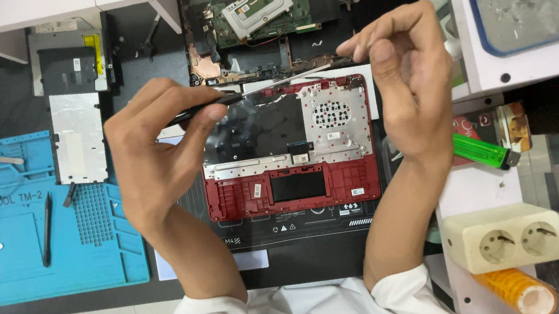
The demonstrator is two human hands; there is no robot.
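Note:
A red laptop palmrest shell [293, 197] lies inside-up on a dark mat, with a black film and a silver metal plate [334, 118] on it. My left hand [159, 148] grips black tweezers [265, 87] whose thin tip reaches over the shell's top edge. My right hand [406, 80] hovers above the shell's upper right corner, thumb and forefinger pinched together on something small that I cannot make out.
A green circuit board in a dark laptop base [263, 11] lies behind the shell. A blue repair mat [38, 225] with small tools sits at left, a grey drive [70, 57] above it. A green lighter [483, 151], cream double socket [513, 239] and orange tape roll [519, 292] stand at right.

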